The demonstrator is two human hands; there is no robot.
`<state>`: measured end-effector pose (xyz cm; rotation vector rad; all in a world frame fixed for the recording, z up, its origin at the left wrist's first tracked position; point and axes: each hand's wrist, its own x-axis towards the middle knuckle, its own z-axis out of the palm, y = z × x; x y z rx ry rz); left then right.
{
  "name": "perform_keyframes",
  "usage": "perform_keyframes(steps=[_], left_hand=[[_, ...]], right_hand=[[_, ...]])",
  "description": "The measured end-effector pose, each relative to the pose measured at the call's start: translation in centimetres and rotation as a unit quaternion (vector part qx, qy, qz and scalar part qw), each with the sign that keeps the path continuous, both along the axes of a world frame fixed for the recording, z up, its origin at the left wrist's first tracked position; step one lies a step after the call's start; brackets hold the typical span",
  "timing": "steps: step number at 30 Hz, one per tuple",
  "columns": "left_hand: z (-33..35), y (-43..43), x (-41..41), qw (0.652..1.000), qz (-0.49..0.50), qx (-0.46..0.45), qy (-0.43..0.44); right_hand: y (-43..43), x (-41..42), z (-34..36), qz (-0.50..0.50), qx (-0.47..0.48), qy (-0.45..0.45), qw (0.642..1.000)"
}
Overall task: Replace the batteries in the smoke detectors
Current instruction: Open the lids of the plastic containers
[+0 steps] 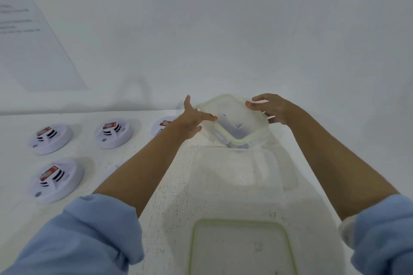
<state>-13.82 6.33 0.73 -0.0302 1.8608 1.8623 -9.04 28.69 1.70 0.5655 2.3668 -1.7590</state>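
Speckled white tabletop; clear, green-rimmed square lid in pinch of left hand and right hand.

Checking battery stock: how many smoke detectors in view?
4 smoke detectors. Back row: left, middle, and a third half hidden by the left forearm. Front row: one at left. More may hide behind that forearm.

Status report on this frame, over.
Gripping green-rimmed lid: left hand, right hand; tilted above far container. Left-side smoke detectors untouched. Nearer: second container, spare lid; nothing blocking.
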Motion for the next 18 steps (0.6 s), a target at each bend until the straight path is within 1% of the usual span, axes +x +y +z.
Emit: perform_keyframes(steps=[3,5,7,9,12,15,18], left_hand=[[0.1,0.0,0.0,1.000,-0.019,0.011,0.017],[0.1,-0.2,0.1,0.998,-0.037,-0.029,0.042],[0.7,-0.7,0.2,0.993,-0.047,-0.086,0.065],[1.4,-1.6,0.1,0.993,-0.034,-0.111,0.033],[1.9,-2.4,0.5,0.987,-0.059,-0.146,-0.006],[2.3,-2.7,0.9,0.982,-0.063,-0.180,-0.014],[2.9,-2.8,1.4,0.976,-0.077,-0.203,-0.022]], right_hand=[[0.6,1.7,1.7,0.107,0.046,-0.086,0.990],[0.8,2.3,2.0,0.144,0.068,-0.116,0.980],[0.8,2.3,1.7,0.124,0.058,-0.094,0.986],[0.8,2.1,1.3,0.078,0.035,-0.053,0.995],[0.5,1.9,0.7,0.027,0.022,0.002,0.999],[-0.2,1.6,0.1,-0.012,0.019,0.051,0.998],[-0.9,1.3,-0.2,-0.057,0.008,0.080,0.995]])
